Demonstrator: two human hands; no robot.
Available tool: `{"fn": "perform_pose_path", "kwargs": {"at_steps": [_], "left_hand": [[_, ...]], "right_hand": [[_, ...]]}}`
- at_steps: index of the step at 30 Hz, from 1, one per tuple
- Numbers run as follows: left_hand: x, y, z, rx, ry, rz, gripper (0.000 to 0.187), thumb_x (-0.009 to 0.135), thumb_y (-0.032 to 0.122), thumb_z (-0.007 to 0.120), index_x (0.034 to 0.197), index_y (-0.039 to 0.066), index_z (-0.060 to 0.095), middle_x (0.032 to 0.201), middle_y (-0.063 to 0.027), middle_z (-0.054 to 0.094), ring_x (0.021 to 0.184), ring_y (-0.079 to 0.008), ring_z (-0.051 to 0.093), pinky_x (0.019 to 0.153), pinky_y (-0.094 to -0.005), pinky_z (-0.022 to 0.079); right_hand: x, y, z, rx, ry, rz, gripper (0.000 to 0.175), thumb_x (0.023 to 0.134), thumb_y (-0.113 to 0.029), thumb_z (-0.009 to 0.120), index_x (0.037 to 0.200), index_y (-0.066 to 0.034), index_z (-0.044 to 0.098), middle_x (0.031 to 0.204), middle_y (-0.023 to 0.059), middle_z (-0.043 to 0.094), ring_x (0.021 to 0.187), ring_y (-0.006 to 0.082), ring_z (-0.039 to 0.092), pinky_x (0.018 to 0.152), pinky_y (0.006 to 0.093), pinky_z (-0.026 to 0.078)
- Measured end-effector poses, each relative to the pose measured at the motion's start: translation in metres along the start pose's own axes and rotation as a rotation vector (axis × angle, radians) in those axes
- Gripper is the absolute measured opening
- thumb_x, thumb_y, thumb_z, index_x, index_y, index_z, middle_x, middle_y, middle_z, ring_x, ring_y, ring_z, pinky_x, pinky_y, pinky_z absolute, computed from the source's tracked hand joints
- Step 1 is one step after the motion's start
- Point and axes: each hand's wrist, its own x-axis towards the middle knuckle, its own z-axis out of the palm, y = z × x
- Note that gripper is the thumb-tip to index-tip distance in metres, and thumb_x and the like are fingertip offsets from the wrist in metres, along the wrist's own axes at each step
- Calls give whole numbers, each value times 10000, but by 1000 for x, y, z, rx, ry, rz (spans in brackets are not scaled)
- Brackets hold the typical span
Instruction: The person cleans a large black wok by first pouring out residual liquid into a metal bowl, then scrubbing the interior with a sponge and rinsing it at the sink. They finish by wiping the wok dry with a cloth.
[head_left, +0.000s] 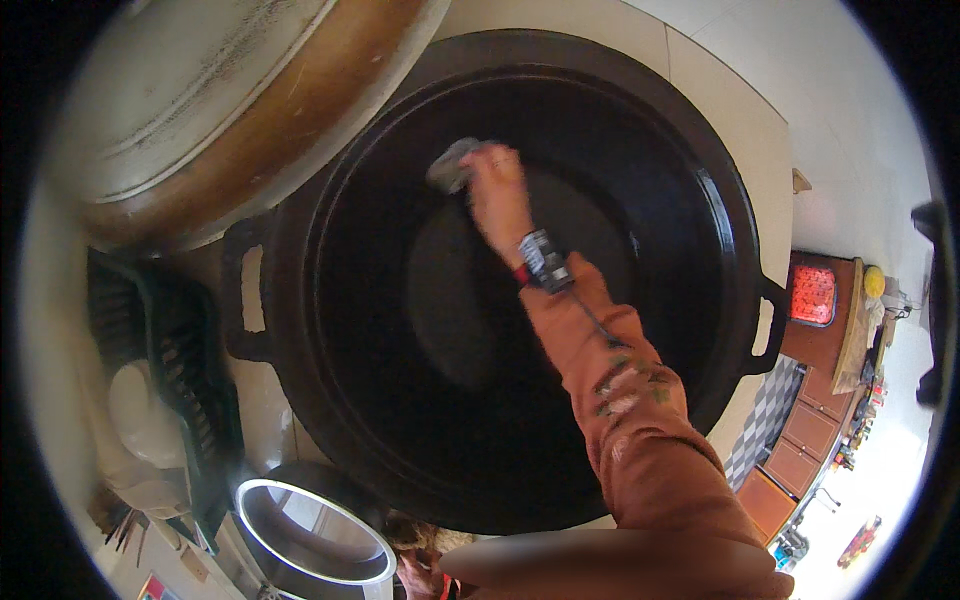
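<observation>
A very wide, round black pan (367, 300) with a loop handle on each side fills the middle of the view. My right hand (496, 191) reaches into it, closed on a grey scrubbing pad or cloth (452, 166) against the pan's inner surface. Motion blurs the pad and fingers. On that wrist sits a small dark device (547, 262) with a cable, below it an orange sleeve. At the bottom edge, beside the pan's rim, part of my left hand (420, 576) seems to show; its fingers are mostly hidden.
A large brown and white vessel (300, 127) overlaps the upper left. Left of the pan, a dark green dish rack (161, 315) holds white dishes (146, 412). A metal-rimmed pot (315, 532) stands below. Beige tiles (750, 135) surround the pan. Brown cabinets (799, 427) line the right side.
</observation>
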Motion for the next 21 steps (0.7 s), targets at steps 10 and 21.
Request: {"fn": "perform_pose_path", "kwargs": {"at_steps": [10,21], "left_hand": [[-11,-26,12,-15,38,-10,496,868,350,674,1202,68,439,1489,-362,232,1296,-503,331,984,-625,382],[-9,-23,8,-26,-28,-61,521,864,363,655,1223,52,440,1480,-355,245,1259,-502,355,989,-625,361]], "right_hand": [[3,37,-105,-294,-35,468,294,895,-309,685,813,-27,702,746,146,708,701,328,690,658,427,533],[24,50,-66,-40,-55,340,289,917,-223,668,752,14,678,635,141,679,543,254,661,558,367,501]]}}
